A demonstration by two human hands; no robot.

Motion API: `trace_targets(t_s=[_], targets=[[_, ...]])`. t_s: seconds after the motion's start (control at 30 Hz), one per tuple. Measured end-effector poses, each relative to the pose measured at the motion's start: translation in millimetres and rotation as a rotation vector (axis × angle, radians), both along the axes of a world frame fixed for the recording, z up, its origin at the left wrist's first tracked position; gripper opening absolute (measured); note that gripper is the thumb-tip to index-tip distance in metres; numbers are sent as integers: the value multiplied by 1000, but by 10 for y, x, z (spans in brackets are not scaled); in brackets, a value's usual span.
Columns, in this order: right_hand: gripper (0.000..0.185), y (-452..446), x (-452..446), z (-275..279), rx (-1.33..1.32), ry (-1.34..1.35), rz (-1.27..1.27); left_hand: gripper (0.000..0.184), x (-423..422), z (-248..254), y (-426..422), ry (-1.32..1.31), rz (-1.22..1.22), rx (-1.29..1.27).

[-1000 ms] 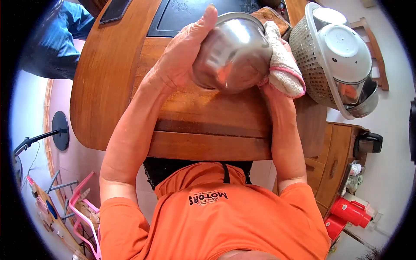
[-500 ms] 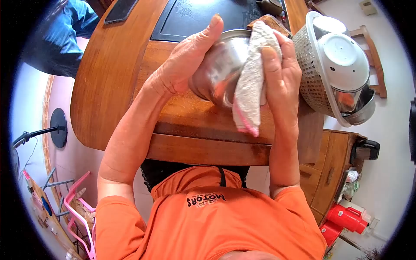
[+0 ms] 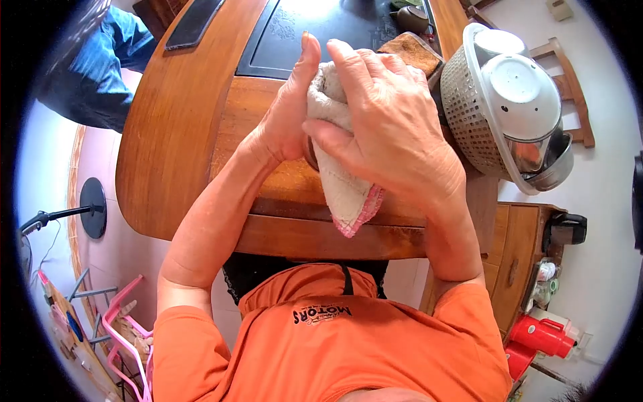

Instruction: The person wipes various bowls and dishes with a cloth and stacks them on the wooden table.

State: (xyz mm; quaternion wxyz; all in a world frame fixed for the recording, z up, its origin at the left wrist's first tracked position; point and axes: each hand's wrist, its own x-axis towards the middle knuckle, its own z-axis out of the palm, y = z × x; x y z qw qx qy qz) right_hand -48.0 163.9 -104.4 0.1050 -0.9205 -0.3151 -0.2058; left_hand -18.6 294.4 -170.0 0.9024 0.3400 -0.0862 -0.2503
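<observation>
My left hand point(image 3: 288, 110) holds the metal bowl point(image 3: 311, 153) from its left side, thumb pointing up. Only a small strip of the bowl shows; the cloth and my hands cover the rest. Over the bowl lies a whitish cloth point(image 3: 341, 177) with a pink edge, its corner hanging down toward me. My right hand point(image 3: 395, 110) presses that cloth against the bowl, fingers bent over it and thumb pointing left. Both hands are above the wooden table point(image 3: 174, 147).
A basket point(image 3: 469, 100) with a white bowl point(image 3: 522, 94) and metal bowls stands at the right. Behind my hands are a black tray point(image 3: 295, 33) and a brown cloth point(image 3: 410, 52). A phone point(image 3: 194, 23) lies back left, near a person's jeans point(image 3: 100, 74).
My right hand and the cloth have moved left across the bowl, which is now mostly covered. The cloth's hanging corner has shifted left and toward me. My left hand stays on the bowl.
</observation>
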Motion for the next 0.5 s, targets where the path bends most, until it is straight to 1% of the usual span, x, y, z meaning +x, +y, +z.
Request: trace_targets(t_s=[0.03,0.1,0.13,0.2,0.27,0.33,0.4,0.47,0.5], targets=[[68,12,18,8,-4,1,4,92,5,-14,13,2,-19,8],[76,14,73,50,-21,166,-52,93,24,-45,26,-2,-35,12],[76,19,83,80,-24,162,-47,94,33,-54,23,-13,-48,10],[77,15,105,132,-51,243,-87,95,33,-42,17,-26,-57,12],[74,-34,167,88,-32,220,-70,97,-20,35,-1,33,-43,30],[56,-84,201,93,-44,264,-33,99,-40,43,1,-2,-40,71],[57,-110,209,105,-26,292,-48,102,-18,-3,-13,-47,-57,95],[60,-159,264,89,25,369,-32,101,-9,-55,-23,-70,-65,92],[64,-196,316,64,47,388,-24,100,-4,-80,-30,-95,-71,89]])
